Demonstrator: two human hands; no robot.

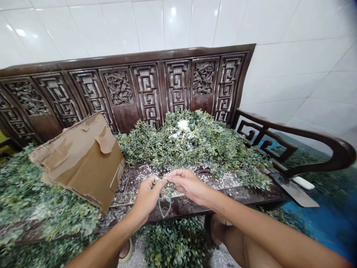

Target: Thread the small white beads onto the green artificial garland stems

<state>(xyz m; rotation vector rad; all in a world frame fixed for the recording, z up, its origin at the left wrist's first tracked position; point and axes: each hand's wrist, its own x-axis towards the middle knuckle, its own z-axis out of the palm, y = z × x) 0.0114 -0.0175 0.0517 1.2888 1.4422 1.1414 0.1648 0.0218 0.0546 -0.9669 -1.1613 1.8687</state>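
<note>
Over the front of the dark wooden bench, my left hand pinches a small leafy sprig with pale green stems. A thin stem loop hangs below the fingers. My right hand meets it, thumb and fingertips closed on the upper end of the same sprig. Behind both hands lies a large heap of leafy artificial-looking greenery. Small white round pieces are scattered on the seat, and a white clump of them rests on the heap.
A torn cardboard piece leans at the left, beside a bent wire. More greenery lies on the floor below. At the right are the curved armrest, a flat grey blade-like object and a white oblong item.
</note>
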